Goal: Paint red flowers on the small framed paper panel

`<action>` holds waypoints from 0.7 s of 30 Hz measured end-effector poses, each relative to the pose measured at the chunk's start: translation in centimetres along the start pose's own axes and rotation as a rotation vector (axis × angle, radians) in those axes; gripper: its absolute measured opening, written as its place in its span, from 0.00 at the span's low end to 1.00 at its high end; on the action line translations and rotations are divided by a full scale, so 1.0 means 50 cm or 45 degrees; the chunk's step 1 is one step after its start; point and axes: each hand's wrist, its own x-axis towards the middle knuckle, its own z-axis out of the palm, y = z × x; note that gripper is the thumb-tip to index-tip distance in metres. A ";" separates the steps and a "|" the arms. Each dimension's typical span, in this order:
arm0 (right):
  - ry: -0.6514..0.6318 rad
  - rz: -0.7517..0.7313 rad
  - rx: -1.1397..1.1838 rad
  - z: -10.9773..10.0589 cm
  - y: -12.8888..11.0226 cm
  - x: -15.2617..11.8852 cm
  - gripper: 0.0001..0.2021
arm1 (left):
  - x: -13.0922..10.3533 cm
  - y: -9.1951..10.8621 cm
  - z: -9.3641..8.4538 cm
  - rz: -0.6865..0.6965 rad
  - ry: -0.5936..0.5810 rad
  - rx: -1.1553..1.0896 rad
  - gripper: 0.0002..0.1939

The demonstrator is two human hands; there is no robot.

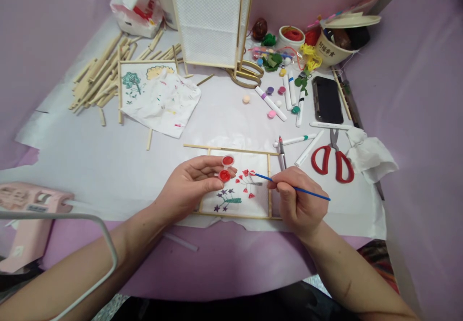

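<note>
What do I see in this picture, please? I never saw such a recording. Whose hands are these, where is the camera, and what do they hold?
There is no machine here: these are a person's two bare hands. The single picture comes from a camera worn on that person's head, looking forward and down.

The left hand holds a small open pot of red paint. The right hand holds a blue brush, its tip at the red shapes on a white sheet in a wooden frame.

On the right lie markers, red-handled scissors and a phone; on the left, wooden sticks and a pink glue gun.
</note>
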 end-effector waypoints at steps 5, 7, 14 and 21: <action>-0.004 0.028 0.062 -0.001 0.003 -0.005 0.09 | -0.001 -0.001 -0.001 0.001 0.004 0.015 0.18; 0.009 0.030 0.069 -0.001 0.003 -0.005 0.08 | -0.001 -0.001 0.000 0.003 0.007 0.015 0.18; -0.015 0.007 0.072 -0.001 0.002 -0.005 0.07 | -0.002 0.001 0.001 0.007 0.010 0.009 0.18; -0.031 -0.009 0.019 -0.001 0.000 -0.002 0.08 | 0.000 0.001 0.003 -0.006 0.018 0.006 0.17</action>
